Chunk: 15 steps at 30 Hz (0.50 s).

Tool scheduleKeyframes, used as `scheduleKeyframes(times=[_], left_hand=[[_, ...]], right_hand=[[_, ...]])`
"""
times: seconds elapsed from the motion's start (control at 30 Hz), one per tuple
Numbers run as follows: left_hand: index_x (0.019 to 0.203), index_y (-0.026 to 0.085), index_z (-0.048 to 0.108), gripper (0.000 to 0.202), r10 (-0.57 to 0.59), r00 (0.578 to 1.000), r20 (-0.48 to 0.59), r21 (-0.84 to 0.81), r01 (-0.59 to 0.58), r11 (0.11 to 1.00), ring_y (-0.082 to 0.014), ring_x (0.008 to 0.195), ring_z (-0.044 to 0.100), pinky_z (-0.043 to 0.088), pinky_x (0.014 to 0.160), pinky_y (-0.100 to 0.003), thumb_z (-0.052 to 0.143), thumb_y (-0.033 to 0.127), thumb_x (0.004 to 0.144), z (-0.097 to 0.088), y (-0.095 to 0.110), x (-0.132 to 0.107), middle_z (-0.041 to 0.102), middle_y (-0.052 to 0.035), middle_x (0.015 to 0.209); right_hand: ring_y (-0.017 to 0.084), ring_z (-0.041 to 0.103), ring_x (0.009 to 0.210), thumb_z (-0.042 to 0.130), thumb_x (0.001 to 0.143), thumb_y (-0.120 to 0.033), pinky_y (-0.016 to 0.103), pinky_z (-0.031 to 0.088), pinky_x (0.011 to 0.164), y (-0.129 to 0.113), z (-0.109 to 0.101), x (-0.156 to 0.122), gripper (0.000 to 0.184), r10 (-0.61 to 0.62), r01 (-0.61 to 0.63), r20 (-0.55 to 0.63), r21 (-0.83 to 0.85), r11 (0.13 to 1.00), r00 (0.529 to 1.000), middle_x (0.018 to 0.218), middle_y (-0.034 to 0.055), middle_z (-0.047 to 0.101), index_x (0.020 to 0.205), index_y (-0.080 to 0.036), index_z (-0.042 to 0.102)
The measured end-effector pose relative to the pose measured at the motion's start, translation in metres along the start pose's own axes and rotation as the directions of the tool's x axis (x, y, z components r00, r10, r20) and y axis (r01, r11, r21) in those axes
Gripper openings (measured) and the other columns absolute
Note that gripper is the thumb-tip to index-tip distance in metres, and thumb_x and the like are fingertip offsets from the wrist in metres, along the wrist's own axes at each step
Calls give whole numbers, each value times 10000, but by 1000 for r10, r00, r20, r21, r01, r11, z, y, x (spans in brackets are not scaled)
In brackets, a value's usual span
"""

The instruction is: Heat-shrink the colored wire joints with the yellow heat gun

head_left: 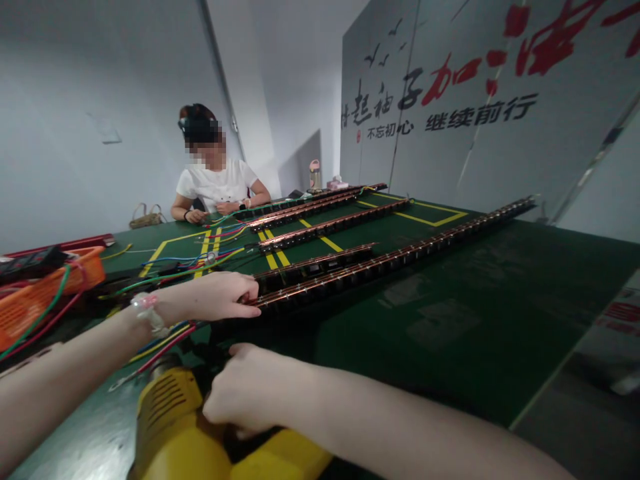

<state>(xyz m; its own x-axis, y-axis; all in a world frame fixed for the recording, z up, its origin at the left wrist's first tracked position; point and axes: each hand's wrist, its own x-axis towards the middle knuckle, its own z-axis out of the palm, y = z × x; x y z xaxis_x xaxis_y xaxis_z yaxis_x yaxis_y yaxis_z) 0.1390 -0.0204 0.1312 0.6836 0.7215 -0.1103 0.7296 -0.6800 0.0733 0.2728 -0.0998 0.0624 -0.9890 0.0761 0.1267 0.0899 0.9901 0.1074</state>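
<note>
My left hand [233, 297] is closed, thumb and fingers pinched at the near end of a long dark strip with copper bars [370, 265]. My right hand [255, 390] is curled shut in front of it; the fingers' inner side is hidden, so I cannot make out what they hold. Directly beside and below the right hand is a yellow heat gun [175, 427], its nozzle pointing away from me. Red, yellow and blue wires [165, 347] with a metal lug lie between my left forearm and the heat gun.
Shorter copper-barred strips [335, 223] lie across the green table [500, 307] marked with yellow tape. An orange basket [90, 267] of wires stands at left. Across the table sits a co-worker [217, 183], hands at the strips' wires. A bottle [315, 175] stands at the back.
</note>
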Motion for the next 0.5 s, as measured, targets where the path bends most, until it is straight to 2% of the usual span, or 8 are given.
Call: scheduleKeyframes(times=[0.13, 0.27, 0.4, 0.5], left_hand=[[755, 226, 585, 290, -35, 999, -37, 75, 38, 996, -156, 676, 568, 399, 624, -267, 501, 498, 809, 19, -25, 15, 590, -4, 813], [799, 221, 602, 312, -79, 992, -93, 100, 89, 991, -162, 713, 586, 408, 641, -261, 492, 512, 809, 24, -44, 27, 596, -15, 863], [866, 217, 591, 368, -138, 975, -176, 166, 167, 972, -169, 735, 587, 405, 642, -256, 483, 562, 800, 13, -52, 25, 616, -21, 881], [889, 209, 585, 370, -193, 947, -256, 194, 246, 950, -172, 764, 585, 407, 661, -256, 419, 535, 839, -3, -67, 9, 629, -32, 891]], right_hand=[[188, 636, 769, 661, 754, -242, 330, 363, 538, -3, -8, 1, 61, 46, -48, 76, 22, 999, 996, 800, 12, 707, 731, -199, 625], [191, 639, 785, 668, 763, -252, 347, 386, 596, -3, -11, 1, 64, 53, -58, 128, 34, 998, 990, 825, 16, 707, 771, -198, 635], [207, 647, 759, 682, 739, -278, 375, 405, 692, -3, -11, 0, 119, 64, -64, 93, 2, 998, 994, 793, 35, 704, 793, -177, 651], [222, 649, 738, 678, 725, -268, 384, 396, 732, -4, -12, -2, 142, 63, -63, 77, -3, 998, 995, 751, 62, 698, 809, -154, 658]])
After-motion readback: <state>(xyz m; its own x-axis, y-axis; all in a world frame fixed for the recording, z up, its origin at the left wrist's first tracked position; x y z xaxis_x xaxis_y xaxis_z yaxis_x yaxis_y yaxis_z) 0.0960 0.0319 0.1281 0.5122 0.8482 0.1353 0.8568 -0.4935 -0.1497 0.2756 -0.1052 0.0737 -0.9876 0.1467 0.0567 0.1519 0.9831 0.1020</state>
